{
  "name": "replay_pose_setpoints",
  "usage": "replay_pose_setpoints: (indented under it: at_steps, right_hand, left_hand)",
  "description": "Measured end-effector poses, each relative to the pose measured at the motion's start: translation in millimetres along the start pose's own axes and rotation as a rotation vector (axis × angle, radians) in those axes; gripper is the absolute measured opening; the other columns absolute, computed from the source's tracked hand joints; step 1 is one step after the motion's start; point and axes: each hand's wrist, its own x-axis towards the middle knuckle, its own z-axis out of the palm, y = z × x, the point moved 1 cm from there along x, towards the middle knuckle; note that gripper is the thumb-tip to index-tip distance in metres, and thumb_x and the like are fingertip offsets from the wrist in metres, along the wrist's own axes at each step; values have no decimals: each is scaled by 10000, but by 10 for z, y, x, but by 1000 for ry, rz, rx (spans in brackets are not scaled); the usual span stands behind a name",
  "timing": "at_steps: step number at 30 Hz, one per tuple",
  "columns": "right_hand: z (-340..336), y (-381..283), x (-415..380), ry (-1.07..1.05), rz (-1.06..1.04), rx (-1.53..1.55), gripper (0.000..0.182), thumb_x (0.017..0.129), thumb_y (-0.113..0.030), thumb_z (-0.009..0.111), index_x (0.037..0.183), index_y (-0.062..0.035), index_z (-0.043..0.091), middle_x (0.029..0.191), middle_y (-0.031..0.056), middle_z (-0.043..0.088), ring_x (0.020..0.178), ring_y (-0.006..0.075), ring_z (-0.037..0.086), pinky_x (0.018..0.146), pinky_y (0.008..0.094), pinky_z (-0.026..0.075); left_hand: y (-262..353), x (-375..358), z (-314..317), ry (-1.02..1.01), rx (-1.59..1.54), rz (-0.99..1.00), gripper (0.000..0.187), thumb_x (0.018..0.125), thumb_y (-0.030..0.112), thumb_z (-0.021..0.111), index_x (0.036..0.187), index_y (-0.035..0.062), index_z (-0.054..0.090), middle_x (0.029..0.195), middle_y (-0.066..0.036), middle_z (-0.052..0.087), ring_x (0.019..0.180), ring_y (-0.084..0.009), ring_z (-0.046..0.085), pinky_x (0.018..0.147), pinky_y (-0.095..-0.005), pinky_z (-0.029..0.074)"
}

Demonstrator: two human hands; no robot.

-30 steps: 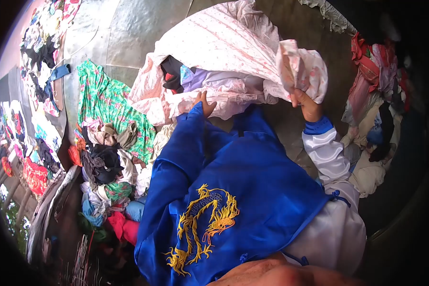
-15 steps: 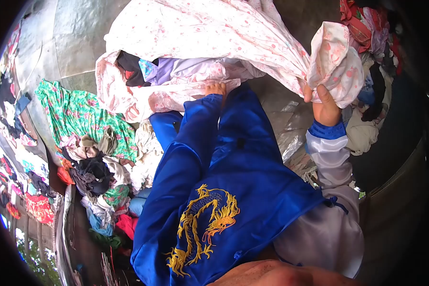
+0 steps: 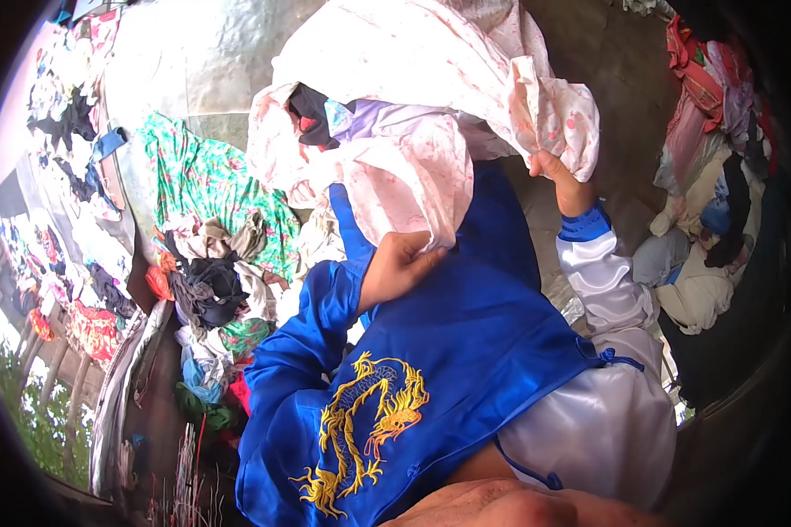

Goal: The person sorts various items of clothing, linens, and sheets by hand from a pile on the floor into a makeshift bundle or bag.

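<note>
A large white cloth with a pink floral print (image 3: 387, 48) spreads across the top middle, over my knees. My left hand (image 3: 400, 268) pinches one corner of it close to my lap. Higher and to the right, my right hand (image 3: 562, 180) grips another gathered end between thumb and fingers. In the fold between the two held parts lie a lavender cloth (image 3: 395, 121) and a black garment (image 3: 309, 105). How much else the cloth covers is hidden.
Left of my legs lie a green floral cloth (image 3: 215, 184) and a heap of mixed clothes (image 3: 211, 290). Another pile of garments (image 3: 712, 211) is on the right. More clothes (image 3: 61, 167) are scattered at the far left.
My left hand has drawn its cloth edge toward my lap, lifting it into a puffed fold. My right hand has moved slightly inward with its end. The view has shifted.
</note>
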Motion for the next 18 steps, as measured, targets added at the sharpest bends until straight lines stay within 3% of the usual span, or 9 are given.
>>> replay_pose_setpoints:
  at_steps: [1, 4, 5, 8, 9, 12, 13, 16, 18]
  right_hand:
    - [54, -33, -18, 2, -7, 17, 497, 842, -60, 641, 1285, -12, 421, 907, 94, 597, 683, 160, 584, 621, 296, 493]
    - [115, -100, -115, -49, -23, 50, 524, 832, -22, 637, 1295, -7, 390, 904, 105, 595, 687, 169, 597, 626, 299, 508]
    - [126, -100, -149, -78, -37, 54, 522, 832, -21, 638, 1292, -8, 392, 905, 104, 594, 689, 169, 597, 627, 300, 509]
    - [205, -93, -273, -134, -81, 97, 528, 844, -42, 640, 1311, -20, 394, 936, 93, 592, 713, 169, 595, 641, 295, 505]
    - [255, -149, -313, -162, -100, 94, 539, 857, -62, 634, 1334, -31, 384, 949, 83, 593, 721, 164, 592, 651, 290, 499]
    - [270, -182, -386, -158, -96, 98, 600, 862, -69, 632, 1385, -47, 340, 985, 75, 592, 731, 165, 589, 665, 288, 497]
    - [259, -167, -394, -124, -100, 125, 603, 859, -65, 632, 1386, -47, 339, 991, 74, 590, 730, 165, 589, 667, 290, 498]
    - [170, -231, -367, 37, -144, 157, 542, 857, -74, 627, 1340, -40, 384, 933, 66, 595, 736, 164, 589, 687, 293, 488]
    - [84, -285, -264, 133, -217, 232, 427, 854, -104, 636, 1242, -15, 482, 838, 66, 602, 716, 159, 594, 684, 284, 476]
  left_hand:
    - [186, -94, -4, -1, -118, 86, 180, 888, 129, 633, 782, -13, 600, 563, -75, 491, 500, -131, 436, 478, -318, 353]
    - [585, -371, -224, -131, 96, 261, 115, 875, 92, 637, 838, -17, 633, 604, -85, 544, 519, -186, 518, 502, -307, 383]
    - [599, -451, -230, -145, 141, 288, 83, 865, 62, 633, 862, -19, 648, 670, -116, 602, 595, -253, 607, 549, -320, 429]
    - [858, -595, -99, -52, 31, 475, 99, 827, 77, 666, 773, 9, 619, 611, -133, 535, 559, -338, 548, 519, -377, 395]
    - [812, -670, -139, -197, 74, 434, 96, 835, 45, 659, 904, -21, 663, 794, -152, 653, 773, -309, 661, 677, -372, 482]
    - [1163, -741, -57, -109, 79, 631, 74, 800, 36, 682, 847, -8, 645, 856, -174, 633, 777, -354, 625, 660, -385, 466]
    - [1180, -806, -79, -123, 139, 639, 95, 799, 33, 686, 877, -12, 652, 970, -180, 640, 869, -362, 630, 751, -393, 477]
    - [1213, -990, -223, 4, 66, 589, 103, 812, 38, 692, 890, -20, 661, 963, -156, 660, 873, -286, 648, 775, -359, 485]
    - [1241, -1126, -424, 412, -288, 376, 123, 867, 72, 656, 925, -35, 669, 956, -128, 673, 880, -203, 642, 789, -318, 491]
